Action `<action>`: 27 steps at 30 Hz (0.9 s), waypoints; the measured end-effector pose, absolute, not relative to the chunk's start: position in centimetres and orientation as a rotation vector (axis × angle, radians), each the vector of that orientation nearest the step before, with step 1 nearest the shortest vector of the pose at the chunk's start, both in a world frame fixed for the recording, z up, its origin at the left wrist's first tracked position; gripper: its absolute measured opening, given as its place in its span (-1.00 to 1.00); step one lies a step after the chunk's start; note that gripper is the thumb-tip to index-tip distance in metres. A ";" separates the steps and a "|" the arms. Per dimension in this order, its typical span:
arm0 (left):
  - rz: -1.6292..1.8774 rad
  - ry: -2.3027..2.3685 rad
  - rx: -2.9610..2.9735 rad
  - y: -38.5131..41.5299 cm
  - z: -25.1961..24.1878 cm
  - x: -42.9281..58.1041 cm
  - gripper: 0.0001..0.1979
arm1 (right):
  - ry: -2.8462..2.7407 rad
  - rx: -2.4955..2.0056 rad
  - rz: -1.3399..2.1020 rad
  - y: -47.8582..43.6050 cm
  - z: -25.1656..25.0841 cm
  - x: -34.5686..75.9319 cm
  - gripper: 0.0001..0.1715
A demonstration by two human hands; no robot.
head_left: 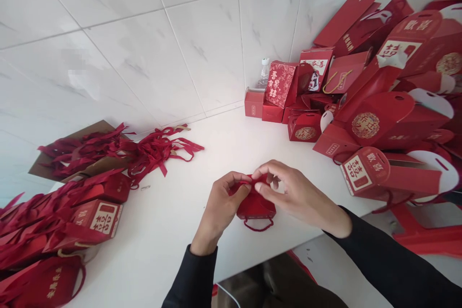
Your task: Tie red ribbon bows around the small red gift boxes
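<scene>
In the head view, the small red paper gift box [257, 208] lies just below both grips, over the white worktop [162, 240], its near edge, with a looped dark-red rope handle [259, 229], running crosswise. The left hand [222, 202] pinches its upper part; the right hand [294, 192], equally near, has fingertips narrowly spaced, but I cannot tell what they hold.

The left sleeve [191, 276] and right sleeve [386, 255] are long, plain black and matte, each reaching to the wrist. The left cuff [202, 260] and right cuff [358, 231] end in simple, unadorned edges of the same black fabric. The left hand [220, 204] and right hand [299, 195] are bare, slim-fingered, the left thumbnail short.
</scene>
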State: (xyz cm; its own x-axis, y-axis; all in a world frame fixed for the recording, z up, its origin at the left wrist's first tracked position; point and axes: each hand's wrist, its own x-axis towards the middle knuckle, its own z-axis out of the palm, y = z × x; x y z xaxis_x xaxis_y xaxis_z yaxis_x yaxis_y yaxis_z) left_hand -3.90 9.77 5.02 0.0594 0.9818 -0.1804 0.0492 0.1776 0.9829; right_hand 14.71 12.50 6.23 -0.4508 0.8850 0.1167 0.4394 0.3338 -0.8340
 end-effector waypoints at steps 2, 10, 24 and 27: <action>1.029 1.306 1.242 9.8 4.8 -3.8 -0.87 | -2.077 -1.128 0.982 12.9 6.6 14.7 -0.66; 1.265 1.479 1.863 9.1 2.6 -2.9 -0.73 | -2.075 -1.101 1.242 14.9 5.8 14.7 -0.67; 1.528 1.503 2.299 8.7 0.1 -2.2 -0.78 | -2.032 -0.985 1.702 16.5 5.7 15.3 -0.78; 1.521 1.543 2.276 8.5 0.1 -2.0 -0.78 | -2.047 -0.966 1.652 16.3 6.1 15.3 -0.75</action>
State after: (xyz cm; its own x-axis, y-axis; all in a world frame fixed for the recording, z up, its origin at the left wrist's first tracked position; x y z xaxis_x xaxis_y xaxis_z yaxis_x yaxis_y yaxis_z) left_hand -2.03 8.53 0.10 0.0492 0.7112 0.7013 0.7117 -0.5176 0.4750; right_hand 15.25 16.27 6.07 -0.7122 0.6854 -0.1515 0.2925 0.0936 -0.9517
